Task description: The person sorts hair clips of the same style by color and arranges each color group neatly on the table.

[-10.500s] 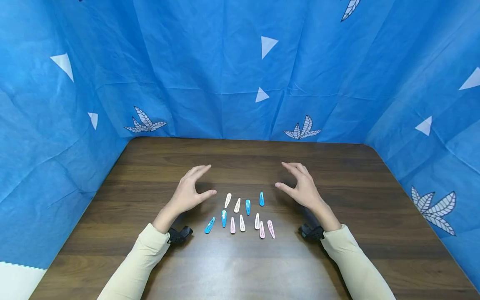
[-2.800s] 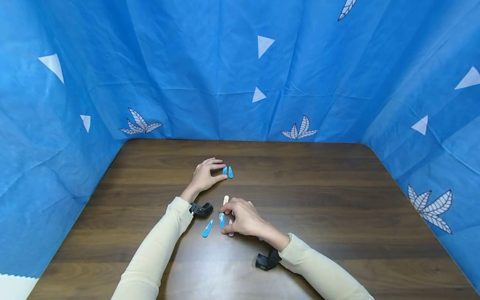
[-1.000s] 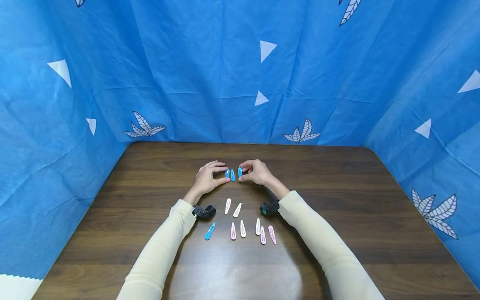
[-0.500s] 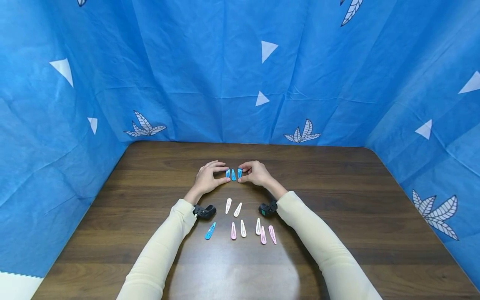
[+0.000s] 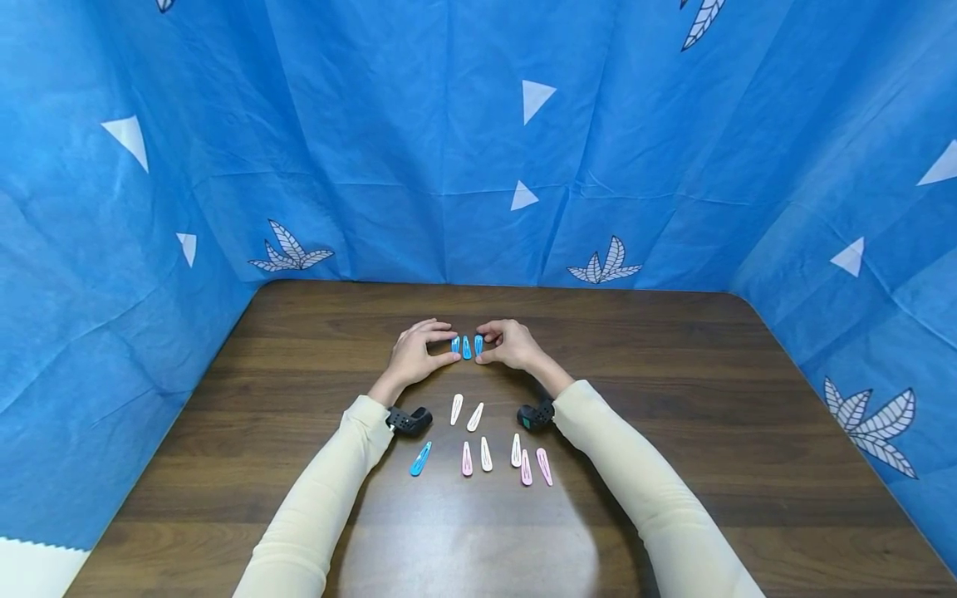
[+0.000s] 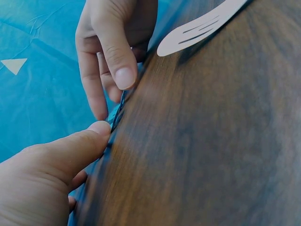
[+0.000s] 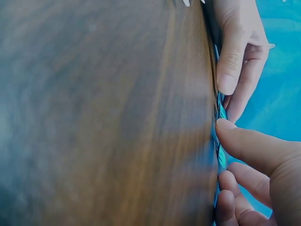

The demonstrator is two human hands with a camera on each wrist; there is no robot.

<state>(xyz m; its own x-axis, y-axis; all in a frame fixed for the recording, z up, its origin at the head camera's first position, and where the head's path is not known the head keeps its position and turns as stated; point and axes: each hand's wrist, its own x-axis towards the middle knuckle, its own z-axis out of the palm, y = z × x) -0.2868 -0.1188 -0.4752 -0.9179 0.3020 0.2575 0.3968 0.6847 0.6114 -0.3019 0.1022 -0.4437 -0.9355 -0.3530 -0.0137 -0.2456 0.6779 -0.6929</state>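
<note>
In the head view, three blue snap hair clips stand side by side in a row toward the far side of the table. My left hand (image 5: pixel 417 352) holds the leftmost blue hair clip (image 5: pixel 455 345) by its ends between thumb and fingers. The rightmost blue hair clip (image 5: pixel 478 345) is pinched the same way by my right hand (image 5: pixel 514 345). Between them lies the middle blue hair clip (image 5: pixel 467 348), untouched. Both wrist views show the hands facing each other low at the tabletop, the left thumb (image 6: pixel 89 139) and right thumb (image 7: pixel 240 141) near the clips, which appear edge-on.
Nearer the body lie a fourth-colour-matched blue clip (image 5: pixel 421 458), several cream clips (image 5: pixel 486 454) and pink clips (image 5: pixel 527 468), scattered on the brown wooden table (image 5: pixel 673 374). A blue patterned cloth (image 5: pixel 449 133) hangs around the table's back and sides.
Three blue clips have gone from the scattered group to a row farther back. The right hand brought the third one; over the last second it shifted slightly left, closer to the middle clip.
</note>
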